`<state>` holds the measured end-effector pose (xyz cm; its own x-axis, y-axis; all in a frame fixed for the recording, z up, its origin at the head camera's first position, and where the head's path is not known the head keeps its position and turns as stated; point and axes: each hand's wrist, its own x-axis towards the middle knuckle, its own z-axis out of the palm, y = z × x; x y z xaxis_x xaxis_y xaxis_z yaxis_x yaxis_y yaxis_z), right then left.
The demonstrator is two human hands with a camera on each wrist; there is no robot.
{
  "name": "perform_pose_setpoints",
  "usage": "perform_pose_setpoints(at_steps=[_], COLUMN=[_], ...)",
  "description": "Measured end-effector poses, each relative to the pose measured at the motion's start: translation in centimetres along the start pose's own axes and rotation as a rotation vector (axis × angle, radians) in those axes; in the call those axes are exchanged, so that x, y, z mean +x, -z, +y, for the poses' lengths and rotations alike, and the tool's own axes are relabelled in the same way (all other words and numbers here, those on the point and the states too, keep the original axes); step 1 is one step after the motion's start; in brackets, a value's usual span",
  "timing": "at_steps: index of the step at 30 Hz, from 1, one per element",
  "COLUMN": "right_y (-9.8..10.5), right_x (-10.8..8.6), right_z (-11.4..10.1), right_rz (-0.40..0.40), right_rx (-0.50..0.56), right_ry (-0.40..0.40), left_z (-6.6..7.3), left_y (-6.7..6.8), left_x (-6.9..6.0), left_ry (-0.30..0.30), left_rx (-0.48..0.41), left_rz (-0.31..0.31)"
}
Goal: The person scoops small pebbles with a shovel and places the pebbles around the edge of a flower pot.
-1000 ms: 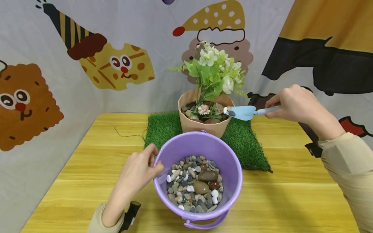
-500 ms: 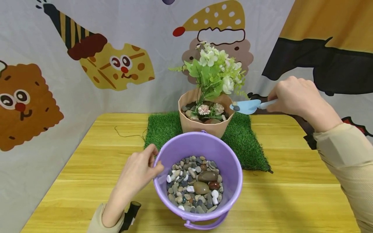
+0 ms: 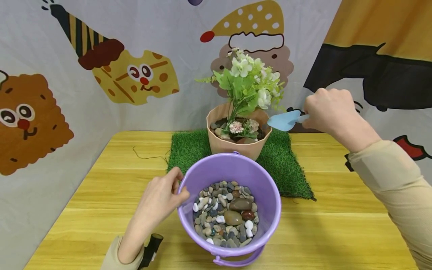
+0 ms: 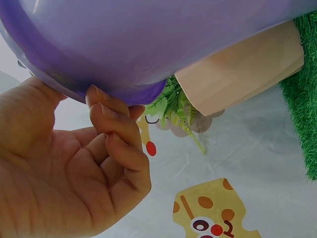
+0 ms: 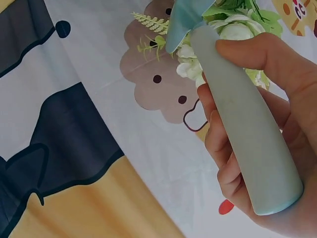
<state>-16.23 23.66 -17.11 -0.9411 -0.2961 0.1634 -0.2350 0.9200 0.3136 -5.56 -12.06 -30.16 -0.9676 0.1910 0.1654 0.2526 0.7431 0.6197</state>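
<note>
My right hand grips the pale handle of a small blue trowel; in the right wrist view the fingers wrap round the handle with the thumb along it. The trowel's blade points left at the right rim of a peach flowerpot, and no stone shows on it. Pebbles, white flowers and small pink blooms fill the pot. My left hand pinches the left rim of a purple bucket, thumb inside and fingertips outside. Mixed pebbles cover the bucket's bottom.
The pot stands on a green turf mat behind the bucket, on a yellow wooden table. The bucket's handle hangs at its front. A thin dark wire lies left of the mat. A printed cloth hangs behind.
The trowel's blade has tilted and drawn back right to the pot's rim; the stones on it earlier have gone from view. My right hand has risen and turned over. The left hand stays put.
</note>
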Motion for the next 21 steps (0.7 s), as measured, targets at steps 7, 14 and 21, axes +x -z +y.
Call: perform_pose_setpoints(at_steps=[7,14,21], right_y=[0.1,0.0,0.1], right_x=[-0.1,-2.4,-5.3], right_z=[-0.4,-1.0,-2.4], right_rz=[0.041,0.198,0.401], right_rx=[-0.001,0.055,0.126], right_ry=[-0.005,0.023,0.126], left_z=[-0.1,-0.1,0.0], left_y=[0.0,-0.1,0.0], left_x=[0.0,0.0,0.0], left_ry=[-0.006,-0.012,-0.006], left_rx=[0.002,0.007,-0.002], left_rz=[0.005,0.009,0.001])
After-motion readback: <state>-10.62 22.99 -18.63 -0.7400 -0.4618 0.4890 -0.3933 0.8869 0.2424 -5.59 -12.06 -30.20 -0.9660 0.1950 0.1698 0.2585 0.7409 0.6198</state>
